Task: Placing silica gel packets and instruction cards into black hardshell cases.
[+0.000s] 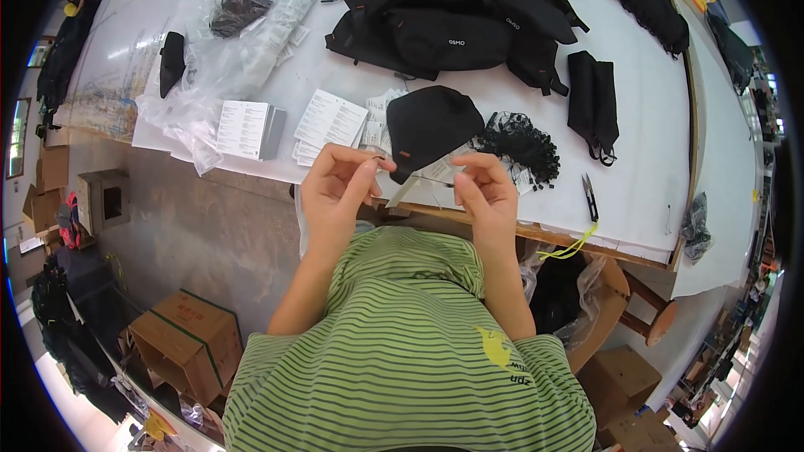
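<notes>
My left hand (339, 192) is closed in a pinch near the table's front edge, with a short bit of thin black string (378, 158) at its fingertips. Opposite it, my right hand (487, 197) pinches a small dark string end (448, 185). Whether one string joins the two hands is too fine to tell. Just beyond and between them lies a black fabric pouch (431, 125) with a small orange tab. White printed tags (331, 127) are spread left of the pouch. A tangled bunch of black tag strings (521, 146) sits to its right.
Black bags (452, 33) are piled at the table's back. A stack of white cards (244, 130) and clear plastic bags (272, 42) lie left. Thread snips (591, 199) with a yellow cord and a folded black pouch (593, 105) lie right. A cardboard box (188, 339) stands on the floor.
</notes>
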`<state>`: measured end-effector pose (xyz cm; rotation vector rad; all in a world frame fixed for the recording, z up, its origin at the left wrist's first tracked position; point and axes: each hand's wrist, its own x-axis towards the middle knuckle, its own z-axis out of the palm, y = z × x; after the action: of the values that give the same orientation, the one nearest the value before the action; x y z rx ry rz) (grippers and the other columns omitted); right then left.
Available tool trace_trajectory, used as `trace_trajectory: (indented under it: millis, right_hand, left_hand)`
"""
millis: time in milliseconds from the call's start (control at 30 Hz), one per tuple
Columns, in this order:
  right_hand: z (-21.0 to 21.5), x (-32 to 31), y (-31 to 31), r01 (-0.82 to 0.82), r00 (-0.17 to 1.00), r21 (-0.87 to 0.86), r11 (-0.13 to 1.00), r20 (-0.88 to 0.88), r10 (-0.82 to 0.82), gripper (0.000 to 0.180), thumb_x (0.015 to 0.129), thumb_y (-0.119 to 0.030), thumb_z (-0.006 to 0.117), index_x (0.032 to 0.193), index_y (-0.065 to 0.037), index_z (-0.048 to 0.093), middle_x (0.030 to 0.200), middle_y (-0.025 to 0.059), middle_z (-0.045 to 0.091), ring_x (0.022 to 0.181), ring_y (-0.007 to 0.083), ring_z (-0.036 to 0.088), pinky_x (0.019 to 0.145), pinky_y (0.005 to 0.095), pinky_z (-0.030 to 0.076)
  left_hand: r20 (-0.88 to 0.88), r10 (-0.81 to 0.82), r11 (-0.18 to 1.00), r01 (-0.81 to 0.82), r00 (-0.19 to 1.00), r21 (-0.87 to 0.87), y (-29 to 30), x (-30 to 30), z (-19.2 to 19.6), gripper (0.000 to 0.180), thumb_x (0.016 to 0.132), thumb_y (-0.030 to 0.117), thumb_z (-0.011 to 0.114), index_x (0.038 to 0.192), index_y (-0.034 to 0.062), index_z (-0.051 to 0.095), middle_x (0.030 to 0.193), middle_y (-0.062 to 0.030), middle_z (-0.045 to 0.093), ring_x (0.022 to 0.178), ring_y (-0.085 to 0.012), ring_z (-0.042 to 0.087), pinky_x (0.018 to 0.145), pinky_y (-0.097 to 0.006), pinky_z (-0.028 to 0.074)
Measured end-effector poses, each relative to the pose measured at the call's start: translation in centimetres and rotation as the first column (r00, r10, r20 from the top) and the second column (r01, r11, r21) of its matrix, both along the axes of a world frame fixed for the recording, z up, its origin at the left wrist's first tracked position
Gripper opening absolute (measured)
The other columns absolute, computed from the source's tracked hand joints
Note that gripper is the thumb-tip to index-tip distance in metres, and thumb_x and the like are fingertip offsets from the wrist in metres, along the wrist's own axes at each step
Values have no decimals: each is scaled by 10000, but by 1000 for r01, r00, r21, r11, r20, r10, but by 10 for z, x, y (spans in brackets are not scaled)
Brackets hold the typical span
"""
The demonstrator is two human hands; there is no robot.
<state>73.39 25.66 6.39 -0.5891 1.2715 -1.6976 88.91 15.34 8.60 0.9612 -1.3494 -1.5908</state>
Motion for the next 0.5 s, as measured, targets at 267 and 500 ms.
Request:
trace_trajectory:
  millis: [267,500]
  right_hand:
    - [1,-5,4,26,986,-160,987,167,1,127,844,-2,638,958,-19,584,866,51,627,782,103,602,680,214,452]
    - [9,-1,2,10,977,-63,998,211,4,100,869,-34,633,945,-31,568,885,113,699,775,133,653,653,208,457]
  left_hand:
    - [58,-240,971,240,969,-1,7,-4,3,70,845,-6,652,910,-7,626,678,36,538,558,-2,421,493,-157,304]
    - [110,-296,955,295,949,22,13,-11,16,61,823,5,675,874,16,644,589,107,364,527,16,278,475,-176,178]
